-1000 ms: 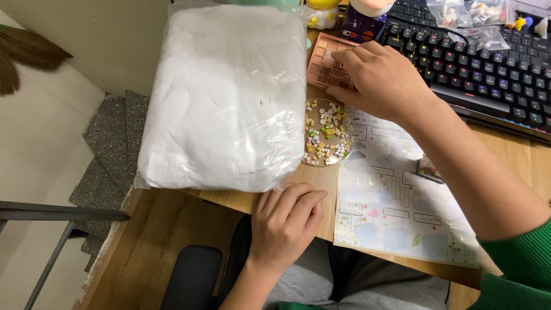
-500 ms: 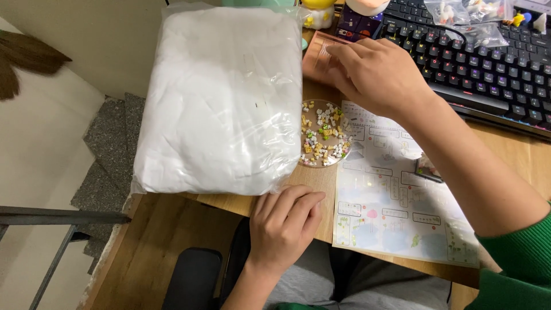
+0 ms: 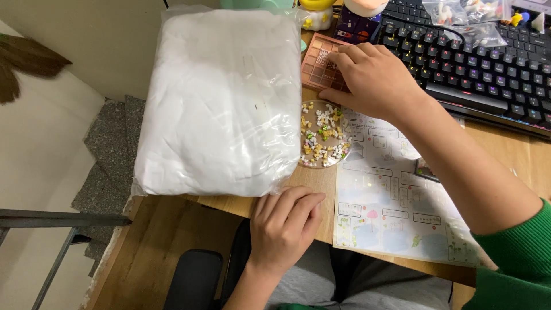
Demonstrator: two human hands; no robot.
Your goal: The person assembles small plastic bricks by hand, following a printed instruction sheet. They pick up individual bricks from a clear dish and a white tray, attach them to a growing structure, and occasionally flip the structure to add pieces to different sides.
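My right hand [image 3: 376, 80] rests with curled fingers on a pink flat case [image 3: 317, 64], just above a clear round dish [image 3: 323, 136] full of several tiny coloured building pieces. My left hand [image 3: 285, 227] lies loosely curled on the near edge of the wooden desk [image 3: 313, 183], holding nothing, right below a big white soft bundle in a clear plastic bag [image 3: 227, 97]. A printed instruction sheet [image 3: 396, 212] lies under my right forearm.
A black keyboard [image 3: 482, 69] runs along the back right, with clear bags of small parts [image 3: 468, 17] on it. Small toy figures [image 3: 321, 11] stand at the back. Left of the desk are stone steps [image 3: 103, 166] and a metal rail [image 3: 57, 221].
My right hand has shifted slightly toward the pink case's near edge; the bagged bundle and left hand stay where they were. The camera view drifted a little.
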